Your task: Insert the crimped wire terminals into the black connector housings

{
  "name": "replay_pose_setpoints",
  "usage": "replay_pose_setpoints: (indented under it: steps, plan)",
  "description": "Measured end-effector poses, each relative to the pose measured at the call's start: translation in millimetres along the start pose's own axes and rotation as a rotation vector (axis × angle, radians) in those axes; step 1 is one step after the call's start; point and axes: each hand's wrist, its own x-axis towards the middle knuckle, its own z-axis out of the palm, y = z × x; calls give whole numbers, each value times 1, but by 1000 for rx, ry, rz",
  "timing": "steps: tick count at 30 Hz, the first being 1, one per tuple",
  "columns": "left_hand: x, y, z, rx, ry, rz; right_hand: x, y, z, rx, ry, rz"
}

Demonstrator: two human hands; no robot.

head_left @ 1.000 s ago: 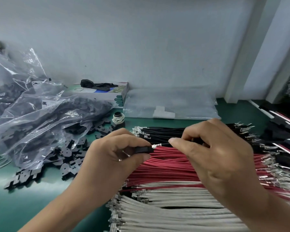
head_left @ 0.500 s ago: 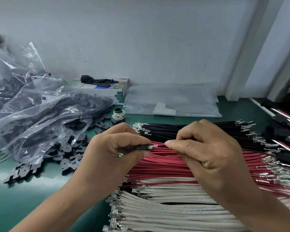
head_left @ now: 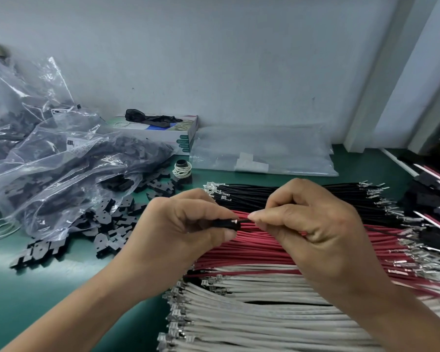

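Note:
My left hand (head_left: 186,229) pinches a small black connector housing (head_left: 226,224) between thumb and fingers. My right hand (head_left: 315,232) pinches a black wire (head_left: 243,221) close to its crimped metal terminal (head_left: 235,221), whose tip sits at the housing's opening. Both hands hover over rows of cut wires on the green bench: black wires (head_left: 290,194) at the back, red wires (head_left: 259,252) in the middle, white wires (head_left: 252,313) nearest me. Loose black housings (head_left: 107,224) lie scattered to the left.
Clear plastic bags of black housings (head_left: 61,163) pile up at the left. A flat box (head_left: 163,130) and an empty clear bag (head_left: 262,151) lie against the wall. A small spool (head_left: 182,170) stands near the housings. More black parts and wires (head_left: 432,199) crowd the right edge.
The terminal has gone further into the housing; less bare metal shows between my hands, and my right fingertips have closed in on the left hand.

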Motion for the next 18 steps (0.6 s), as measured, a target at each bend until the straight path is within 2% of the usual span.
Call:
replay_pose_setpoints:
  steps: [3,7,18]
  plan:
    - [0,-1,1,128,23,54,-1,-4,6,48,-30,50]
    - [2,-2,1,52,78,0,0,-2,4,-2,-38,104]
    - [3,0,-3,147,88,56,8,-12,14,-225,40,-93]
